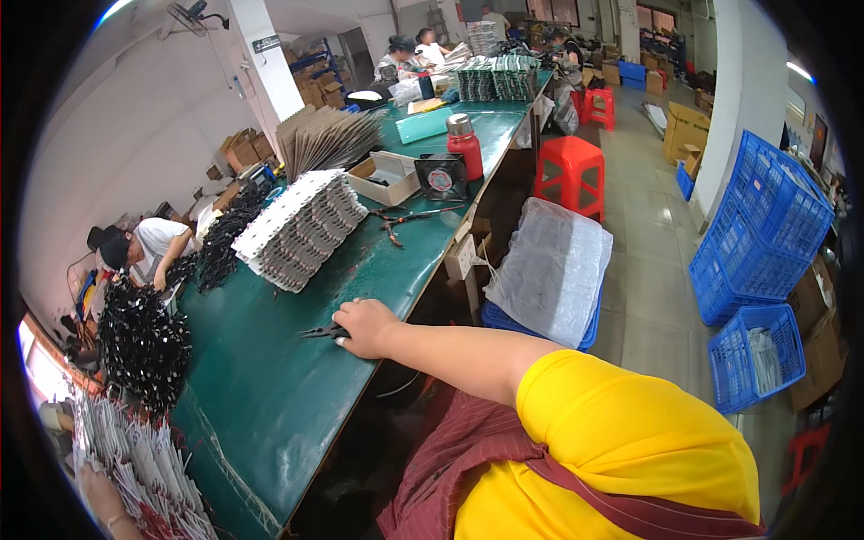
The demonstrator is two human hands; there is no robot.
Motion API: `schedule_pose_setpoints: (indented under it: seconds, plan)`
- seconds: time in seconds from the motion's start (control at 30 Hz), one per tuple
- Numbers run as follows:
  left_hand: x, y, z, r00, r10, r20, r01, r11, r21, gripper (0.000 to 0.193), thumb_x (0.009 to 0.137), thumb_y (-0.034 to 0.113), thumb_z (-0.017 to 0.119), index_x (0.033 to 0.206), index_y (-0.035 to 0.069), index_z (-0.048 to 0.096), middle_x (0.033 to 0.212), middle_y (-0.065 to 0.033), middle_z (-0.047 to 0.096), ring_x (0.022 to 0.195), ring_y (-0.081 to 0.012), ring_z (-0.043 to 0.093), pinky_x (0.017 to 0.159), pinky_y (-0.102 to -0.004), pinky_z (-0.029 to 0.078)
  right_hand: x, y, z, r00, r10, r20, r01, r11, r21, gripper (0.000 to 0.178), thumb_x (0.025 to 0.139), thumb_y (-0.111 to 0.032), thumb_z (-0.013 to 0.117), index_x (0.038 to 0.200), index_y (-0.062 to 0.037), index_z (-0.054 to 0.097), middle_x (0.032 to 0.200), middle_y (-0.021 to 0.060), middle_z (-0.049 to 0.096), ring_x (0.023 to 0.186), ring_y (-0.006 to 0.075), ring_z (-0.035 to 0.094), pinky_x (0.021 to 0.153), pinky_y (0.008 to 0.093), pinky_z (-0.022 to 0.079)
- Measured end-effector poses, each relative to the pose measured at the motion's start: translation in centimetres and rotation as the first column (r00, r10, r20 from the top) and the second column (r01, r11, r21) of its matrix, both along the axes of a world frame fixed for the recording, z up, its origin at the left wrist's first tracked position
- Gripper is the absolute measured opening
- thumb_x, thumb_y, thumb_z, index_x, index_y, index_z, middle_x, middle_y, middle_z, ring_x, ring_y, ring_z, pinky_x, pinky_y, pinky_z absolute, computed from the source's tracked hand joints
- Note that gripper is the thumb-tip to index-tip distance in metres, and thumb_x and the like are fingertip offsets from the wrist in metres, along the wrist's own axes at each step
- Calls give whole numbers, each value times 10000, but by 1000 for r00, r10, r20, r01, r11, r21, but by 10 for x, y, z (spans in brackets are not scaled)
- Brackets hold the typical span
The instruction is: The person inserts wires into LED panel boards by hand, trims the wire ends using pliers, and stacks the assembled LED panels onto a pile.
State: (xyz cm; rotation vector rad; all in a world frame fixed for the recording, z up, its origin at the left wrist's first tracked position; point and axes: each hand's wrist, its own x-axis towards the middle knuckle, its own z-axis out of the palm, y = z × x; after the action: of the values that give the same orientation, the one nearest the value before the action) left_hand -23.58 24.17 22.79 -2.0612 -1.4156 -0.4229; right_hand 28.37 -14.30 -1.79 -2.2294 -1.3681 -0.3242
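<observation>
My right hand [364,328] rests at the table's near edge, closed around a pair of dark pliers [319,333]. The jaws point left over the green table top. At the lower left, my left hand [101,495] is against a thick bundle of thin white wires [144,468] with some red among them. Its fingers curl at the bundle's side, partly hidden by the rim of the picture. A stack of white strip-like parts [301,229] stands farther along the table. Beyond my right hand lie more pliers [396,220] with orange-and-black handles.
A co-worker [148,243] bends over black cables [144,342] across the table. A small fan [443,177], a red flask [464,144] and an open box [385,177] stand farther up. Right of the table are a plastic-covered blue crate [549,270], red stools [571,171] and blue crates [760,234].
</observation>
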Motion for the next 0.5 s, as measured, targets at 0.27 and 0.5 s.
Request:
schedule_pose_setpoints:
  seconds: [0.27, 0.5]
  plan:
    - [-58, 16, 19, 967, -161, 196, 173, 984, -44, 389, 956, 236, 549, 1256, 27, 682, 1236, -210, 684, 1169, -368, 637, 999, -443, 481, -3, 9, -6, 999, 42, 9, -43, 996, 83, 298, 829, -358, 717, 962, -94, 679, 1016, 141, 676, 1030, 344, 654, 914, 459, 528]
    - [0, -36, 23, 941, -151, 302, 167, 985, -28, 408, 876, 332, 619, 1103, 26, 765, 1142, -242, 717, 1121, -382, 671, 1001, -431, 496, 1, -16, 4, 1000, 16, 5, -16, 991, 135, 317, 824, -235, 755, 1074, -58, 669, 1034, 160, 669, 1032, 377, 631, 899, 482, 504]
